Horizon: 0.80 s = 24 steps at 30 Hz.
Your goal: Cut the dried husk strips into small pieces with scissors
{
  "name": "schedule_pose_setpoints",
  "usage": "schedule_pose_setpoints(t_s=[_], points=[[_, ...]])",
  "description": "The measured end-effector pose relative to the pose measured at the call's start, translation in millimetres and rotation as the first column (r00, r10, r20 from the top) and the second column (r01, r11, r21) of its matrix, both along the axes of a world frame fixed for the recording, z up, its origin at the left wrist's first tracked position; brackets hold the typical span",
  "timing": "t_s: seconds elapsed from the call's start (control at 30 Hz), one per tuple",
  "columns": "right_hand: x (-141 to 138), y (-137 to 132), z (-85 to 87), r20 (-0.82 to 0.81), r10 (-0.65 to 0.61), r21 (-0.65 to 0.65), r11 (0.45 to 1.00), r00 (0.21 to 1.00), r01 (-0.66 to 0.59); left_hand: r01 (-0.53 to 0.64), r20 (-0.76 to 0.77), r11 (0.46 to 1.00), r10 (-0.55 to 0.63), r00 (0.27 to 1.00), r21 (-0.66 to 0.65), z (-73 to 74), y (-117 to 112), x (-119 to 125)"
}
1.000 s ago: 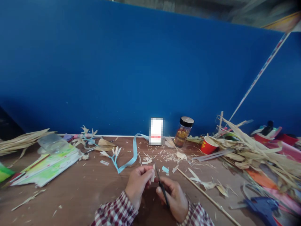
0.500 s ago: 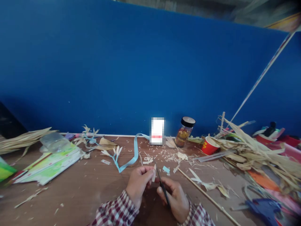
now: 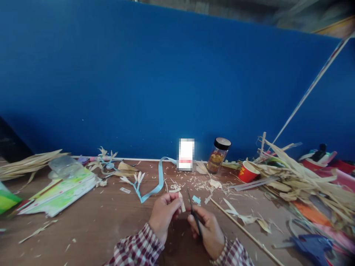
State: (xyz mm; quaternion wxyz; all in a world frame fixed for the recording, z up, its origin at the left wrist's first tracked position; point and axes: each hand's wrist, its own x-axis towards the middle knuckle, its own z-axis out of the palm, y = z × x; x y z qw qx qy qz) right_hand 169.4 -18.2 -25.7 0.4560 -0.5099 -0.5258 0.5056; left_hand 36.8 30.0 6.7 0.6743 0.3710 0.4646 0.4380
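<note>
My left hand (image 3: 165,211) pinches a small pale strip of what looks like corn husk (image 3: 182,202) between thumb and fingers. A pair of dark-handled scissors (image 3: 195,216) is gripped in my right hand (image 3: 208,227), blades pointing up and away from me. A small gap separates the blades from the strip. Just beyond my hands lie many pale clippings (image 3: 175,187) and a small light blue scrap (image 3: 196,200). To the left, a light blue ribbon (image 3: 160,177) runs to a stem with pale petal-like pieces (image 3: 138,180).
A lidded jar (image 3: 218,157), a red paper cup (image 3: 249,171) and a pile of dried husks (image 3: 296,179) stand toward the right. A thin stick (image 3: 244,231) and a blue glue gun (image 3: 312,245) lie nearer. A paint-stained board (image 3: 59,195) is at left; a blurred bright panel (image 3: 186,153) stands centrally.
My right hand and the scissors have shifted slightly right, away from the strip. The strip now tilts the other way in my left hand, which has barely moved.
</note>
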Motion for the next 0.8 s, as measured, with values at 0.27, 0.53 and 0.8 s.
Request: schedule_pose_setpoints(t_s=[0.27, 0.53, 0.8], points=[[-0.8, -0.5, -0.2, -0.082, -0.005, 0.016, 1.0, 0.997, 0.007, -0.078, 0.17, 0.994, 0.091, 0.981, -0.078, 1.2, -0.8, 0.8], [-1.5, -0.6, -0.8, -0.112, 0.006, 0.049, 0.999, 0.994, -0.001, 0.006, -0.04, 0.998, -0.003, 0.999, 0.057, -13.4, 2.1, 2.5], [-0.4, 0.6, -1.0, -0.062, -0.016, 0.061, 0.998, 0.998, 0.02, 0.175, -0.394, 0.949, -0.06, 0.917, 0.263, -12.2, 4.8, -3.5]])
